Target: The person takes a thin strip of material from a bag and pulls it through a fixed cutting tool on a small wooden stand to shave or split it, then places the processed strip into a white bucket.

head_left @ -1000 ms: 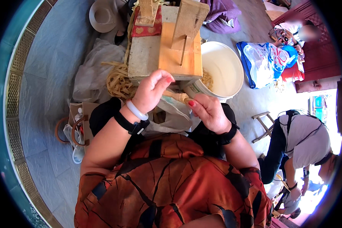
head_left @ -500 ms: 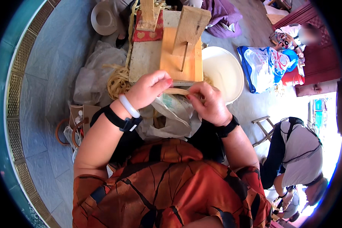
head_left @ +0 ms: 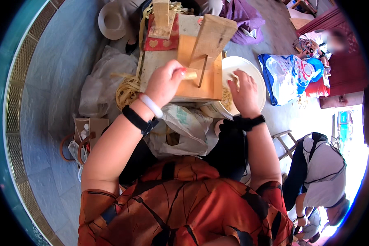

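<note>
My left hand (head_left: 164, 83) is closed in a pinch on a short pale yellow strip (head_left: 190, 76), its free end pointing toward a wooden stand. The stand is an upright wooden block (head_left: 211, 43) on a flat board (head_left: 192, 90), with a thin brown rod (head_left: 203, 71) standing in front of the block. My right hand (head_left: 245, 95) hovers over a round white bucket (head_left: 260, 80), fingers loosely curled and apart, with nothing visible in them. Pale shreds (head_left: 226, 99) lie inside the bucket.
A coil of pale strips (head_left: 127, 92) hangs left of the table (head_left: 148, 67). Across it stands a second wooden block (head_left: 160, 14) on red cloth (head_left: 162, 44). Plastic bags (head_left: 104, 78) lie left, a bag with brown handles (head_left: 96, 125) nearer. Another person (head_left: 324, 168) bends at right.
My hands have moved apart; both were at the strip before. The left has gone forward toward the stand with the strip, and the right has let go and shifted right over the bucket.
</note>
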A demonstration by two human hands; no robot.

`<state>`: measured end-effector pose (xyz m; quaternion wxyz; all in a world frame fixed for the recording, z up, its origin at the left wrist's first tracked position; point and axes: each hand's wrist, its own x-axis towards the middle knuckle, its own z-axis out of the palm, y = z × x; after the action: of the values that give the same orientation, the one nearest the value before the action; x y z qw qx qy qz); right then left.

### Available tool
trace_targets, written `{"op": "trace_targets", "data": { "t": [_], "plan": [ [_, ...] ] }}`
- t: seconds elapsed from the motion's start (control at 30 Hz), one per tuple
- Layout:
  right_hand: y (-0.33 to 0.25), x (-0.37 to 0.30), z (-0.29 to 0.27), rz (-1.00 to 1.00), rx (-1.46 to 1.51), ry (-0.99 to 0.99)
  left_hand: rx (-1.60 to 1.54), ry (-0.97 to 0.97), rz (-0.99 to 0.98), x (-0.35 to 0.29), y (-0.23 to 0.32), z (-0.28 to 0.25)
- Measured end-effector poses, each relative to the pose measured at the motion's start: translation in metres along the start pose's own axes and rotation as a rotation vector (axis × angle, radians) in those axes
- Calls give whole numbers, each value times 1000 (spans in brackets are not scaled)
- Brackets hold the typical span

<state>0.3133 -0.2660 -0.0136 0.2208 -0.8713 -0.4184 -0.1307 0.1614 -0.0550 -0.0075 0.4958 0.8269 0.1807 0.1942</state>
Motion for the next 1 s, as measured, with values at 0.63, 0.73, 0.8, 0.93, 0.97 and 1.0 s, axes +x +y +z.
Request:
{"op": "trace_targets", "data": {
  "t": [0.63,0.73,0.8,0.93,0.97,1.0],
  "plan": [
    [-107,-73,-84,-373,760,-251,-912,-302,125,-81,74,-10],
    [-100,-87,-76,-230,723,-227,310,-249,679,-93,59,2],
    [-93,-88,-66,-398,456,-70,15,-521,519,-95,35,9],
    [-90,-91,-49,5,817,-133,-810,-892,-234,-93,22,21],
    [-90,-91,-46,333,1113,-236,-826,-922,-282,-89,27,16],
    [-87,-90,-42,675,1396,-333,-687,-776,-88,-88,23,19]
  ]
}}
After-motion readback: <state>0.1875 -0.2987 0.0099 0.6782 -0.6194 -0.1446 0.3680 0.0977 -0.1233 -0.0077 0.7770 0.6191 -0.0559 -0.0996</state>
